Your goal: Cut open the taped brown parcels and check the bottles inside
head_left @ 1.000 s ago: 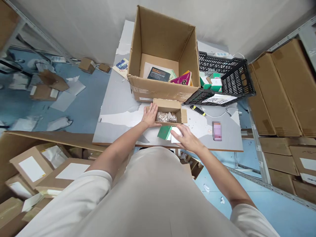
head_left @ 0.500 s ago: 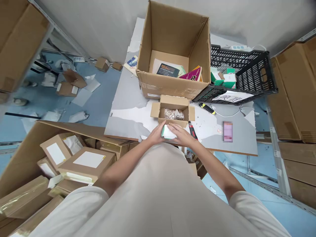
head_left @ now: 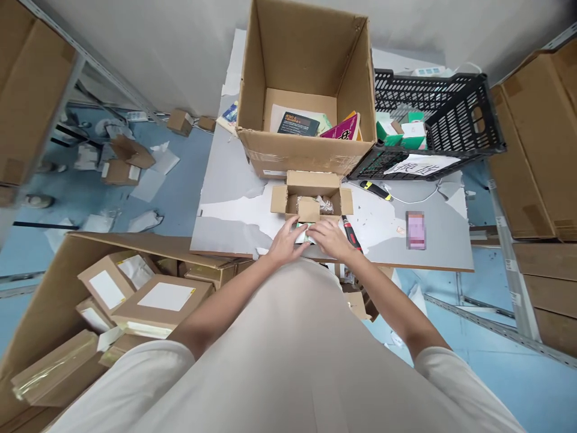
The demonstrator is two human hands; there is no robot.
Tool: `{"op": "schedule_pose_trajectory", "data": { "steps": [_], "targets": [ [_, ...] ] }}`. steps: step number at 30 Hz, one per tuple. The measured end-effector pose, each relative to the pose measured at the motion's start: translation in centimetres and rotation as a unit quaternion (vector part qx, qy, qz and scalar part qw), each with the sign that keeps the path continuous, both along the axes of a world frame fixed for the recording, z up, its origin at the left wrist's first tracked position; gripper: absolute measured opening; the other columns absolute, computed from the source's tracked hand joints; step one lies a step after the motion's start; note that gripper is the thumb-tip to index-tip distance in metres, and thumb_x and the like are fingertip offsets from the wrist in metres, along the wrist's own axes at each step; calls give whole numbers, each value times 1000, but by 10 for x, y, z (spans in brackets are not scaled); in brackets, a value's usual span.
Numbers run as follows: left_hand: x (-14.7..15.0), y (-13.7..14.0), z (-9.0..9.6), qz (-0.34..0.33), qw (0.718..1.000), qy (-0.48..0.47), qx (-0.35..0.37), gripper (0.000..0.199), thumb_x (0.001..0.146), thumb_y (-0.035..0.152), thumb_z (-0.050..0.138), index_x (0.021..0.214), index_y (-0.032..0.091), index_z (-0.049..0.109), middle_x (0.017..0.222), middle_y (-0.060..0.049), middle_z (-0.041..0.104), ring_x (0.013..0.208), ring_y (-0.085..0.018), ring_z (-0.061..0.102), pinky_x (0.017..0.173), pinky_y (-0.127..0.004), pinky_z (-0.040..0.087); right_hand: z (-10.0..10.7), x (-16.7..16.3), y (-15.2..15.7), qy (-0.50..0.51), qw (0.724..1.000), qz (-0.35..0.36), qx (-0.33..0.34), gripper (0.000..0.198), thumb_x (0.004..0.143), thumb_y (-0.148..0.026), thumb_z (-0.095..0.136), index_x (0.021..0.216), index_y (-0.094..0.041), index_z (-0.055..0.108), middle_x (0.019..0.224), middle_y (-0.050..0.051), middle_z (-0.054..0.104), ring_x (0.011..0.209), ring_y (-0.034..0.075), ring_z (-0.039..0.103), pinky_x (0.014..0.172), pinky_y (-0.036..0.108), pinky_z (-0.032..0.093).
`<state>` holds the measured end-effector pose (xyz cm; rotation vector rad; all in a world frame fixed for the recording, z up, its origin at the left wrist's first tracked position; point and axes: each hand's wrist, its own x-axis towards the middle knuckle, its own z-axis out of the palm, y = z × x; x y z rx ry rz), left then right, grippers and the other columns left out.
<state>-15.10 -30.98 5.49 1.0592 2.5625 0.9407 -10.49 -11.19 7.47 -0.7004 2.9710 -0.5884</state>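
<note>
A small green-and-white box (head_left: pixel 302 233) is between my two hands at the table's front edge. My left hand (head_left: pixel 285 240) grips its left side with curved fingers. On its right side, the bent fingers of my right hand (head_left: pixel 331 239) hold it. A plain brown flap (head_left: pixel 309 210) stands up just beyond my fingertips and looks like the box's raised lid. Directly behind is an open small carton (head_left: pixel 312 180) with side flaps spread, holding bubble-wrapped items (head_left: pixel 325 205), partly hidden by the flap. A red-and-black cutter (head_left: pixel 351 233) lies beside my right hand.
A large open carton (head_left: pixel 306 147) with books stands behind. To its right is a black plastic crate (head_left: pixel 455 141) with green-and-white boxes. A yellow-and-black cutter (head_left: pixel 376 190) and a blurred pink item (head_left: pixel 415 230) lie on the table (head_left: pixel 225 225). Packed parcels (head_left: pixel 164 300) fill a big box at left.
A brown flap has come up from the small box, where its white top showed before. My hands stay on it, fingers shifted. The whole view has moved slightly.
</note>
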Motion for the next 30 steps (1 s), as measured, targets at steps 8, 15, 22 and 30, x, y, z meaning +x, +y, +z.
{"op": "schedule_pose_trajectory", "data": {
  "steps": [8,15,22,30],
  "targets": [
    [-26,-1,15,-87,994,31,-60,69,71,66,60,121,18,54,138,-18,37,125,-35,40,101,-49,40,22,-7,11,19,987,116,105,29,91,-12,40,105,-21,63,101,9,63,98,23,51,96,45,33],
    [-36,-18,0,-30,999,44,-8,61,62,71,65,94,20,58,116,-13,56,117,-29,49,99,-43,40,-8,12,25,41,998,-7,-44,28,96,-26,39,104,-20,65,108,11,64,104,22,53,94,42,42],
    [-16,-17,-13,-9,999,40,-9,62,65,64,69,107,19,56,132,-15,53,126,-29,46,104,-44,38,-2,29,-6,47,989,-138,-12,31,89,-45,49,103,-21,65,120,12,62,112,29,51,106,54,26],
    [-6,-5,-17,19,999,32,-24,36,68,34,69,99,20,55,129,-14,55,119,-27,51,96,-42,43,27,-14,-63,-37,958,-233,160,43,75,-56,64,93,-17,62,83,19,68,94,35,52,89,58,29]
  ]
}}
